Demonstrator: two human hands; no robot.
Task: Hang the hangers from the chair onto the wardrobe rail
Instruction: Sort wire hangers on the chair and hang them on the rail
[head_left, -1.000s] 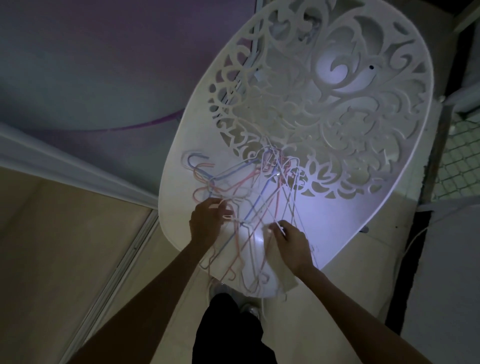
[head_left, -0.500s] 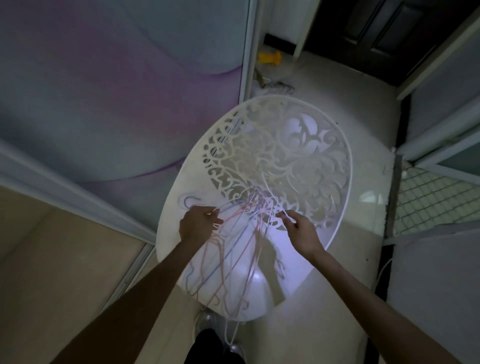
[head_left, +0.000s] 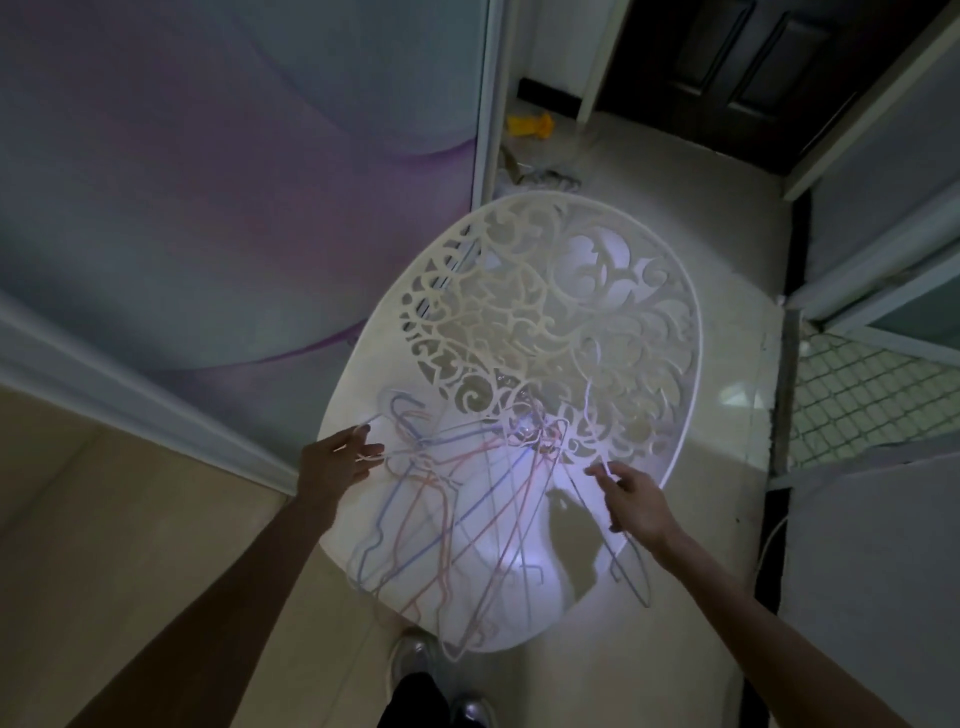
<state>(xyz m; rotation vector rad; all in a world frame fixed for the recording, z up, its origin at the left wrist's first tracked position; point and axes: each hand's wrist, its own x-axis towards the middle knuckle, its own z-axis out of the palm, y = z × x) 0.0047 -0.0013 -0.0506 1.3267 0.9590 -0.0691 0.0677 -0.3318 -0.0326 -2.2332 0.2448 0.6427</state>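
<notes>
A tangle of thin wire hangers (head_left: 457, 499) in blue, pink and white lies on the seat of a white chair (head_left: 670, 332) with a cut-out scroll back. My left hand (head_left: 337, 462) is at the pile's left edge, fingers spread and fairly straight, fingertips touching the wires. My right hand (head_left: 634, 501) is at the pile's right side and pinches a white hanger (head_left: 589, 405) between thumb and forefinger; its wire runs up over the chair back and down past my wrist. No wardrobe rail is in view.
A wardrobe sliding door (head_left: 208, 182) with a purple wave pattern stands to the left, its track along the floor. Yellow item (head_left: 530, 126) and clutter lie on the floor behind the chair. A dark door is at the far right, a mesh panel (head_left: 862, 395) on the right. My shoes (head_left: 415, 665) are below.
My view has risen and pulled back from the chair. My left hand has loosened from gripping the hangers to spread fingers. My right hand has drawn one white hanger out to the right.
</notes>
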